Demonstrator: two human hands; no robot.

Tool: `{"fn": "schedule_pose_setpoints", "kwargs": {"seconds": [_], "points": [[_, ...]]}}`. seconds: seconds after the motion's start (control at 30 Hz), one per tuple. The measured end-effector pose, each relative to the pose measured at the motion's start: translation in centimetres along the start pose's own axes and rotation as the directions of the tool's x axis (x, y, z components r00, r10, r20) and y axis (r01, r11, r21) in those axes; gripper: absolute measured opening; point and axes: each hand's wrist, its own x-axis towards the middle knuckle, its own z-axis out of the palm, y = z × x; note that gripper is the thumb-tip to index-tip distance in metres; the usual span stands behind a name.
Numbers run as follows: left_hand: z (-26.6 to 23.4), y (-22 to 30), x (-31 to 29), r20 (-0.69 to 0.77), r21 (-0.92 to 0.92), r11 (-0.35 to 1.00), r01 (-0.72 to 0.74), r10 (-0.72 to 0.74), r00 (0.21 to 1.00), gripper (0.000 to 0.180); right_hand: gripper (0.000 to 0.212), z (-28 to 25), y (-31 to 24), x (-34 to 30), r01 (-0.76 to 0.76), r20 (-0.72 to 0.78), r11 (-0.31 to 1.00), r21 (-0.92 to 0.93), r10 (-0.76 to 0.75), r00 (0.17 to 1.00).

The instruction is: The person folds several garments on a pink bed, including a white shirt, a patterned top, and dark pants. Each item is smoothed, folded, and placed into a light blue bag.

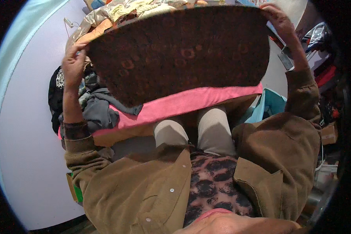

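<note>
A dark brown piece of cloth with a faint pattern of rings and dots hangs spread out in front of me. My left hand pinches its upper left corner. At the upper right corner, higher up, my right hand grips the cloth with fingers closed. Its lower edge hangs over a pink towel-like cloth, which covers a low surface before my knees. Beside my left forearm lies a heap of dark grey clothing, partly behind the brown cloth.
Cream and yellow textiles are piled behind the held cloth. A light blue bin stands right of my knees. A pale wall-like surface rises at the left. Assorted items and a cardboard box crowd the right side.
</note>
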Motion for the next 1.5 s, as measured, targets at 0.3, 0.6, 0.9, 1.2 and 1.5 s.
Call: {"fn": "schedule_pose_setpoints", "kwargs": {"seconds": [0.3, 0.6, 0.9, 1.2, 1.5], "points": [[6.7, -6.3, 6.5, -0.152, 0.265, 0.961, 0.078, -0.038, 0.988, 0.015, 0.023, 5.4, 3.1, 4.2, -0.509, -0.075, 0.860, 0.016, 0.509, 0.857], [8.8, -9.2, -2.5, 0.147, -0.135, 0.985, 0.112, -0.091, 0.985, 0.008, 0.018, 8.1, 7.0, -2.8, -0.181, -0.026, 0.976, 0.122, 0.185, 0.982], [16.4, -14.7, -18.9, 0.434, -0.145, 0.851, 0.505, -0.404, 0.805, 0.007, 0.017, 19.5, 5.0, -19.8, -0.621, 0.203, 0.784, 0.009, 0.607, 0.768], [13.6, -11.1, -24.0, 0.513, -0.197, 0.797, 0.571, -0.412, 0.753, 0.009, 0.013, 16.2, 1.7, -20.2, -0.591, 0.469, 0.797, -0.129, 0.574, 0.672], [17.6, -11.8, -24.7, 0.191, -0.548, 0.368, 0.751, -0.819, 0.540, 0.053, 0.065, 24.7, -8.1, -10.8, -0.308, 0.254, 0.894, 0.325, 0.231, 0.939]]}}
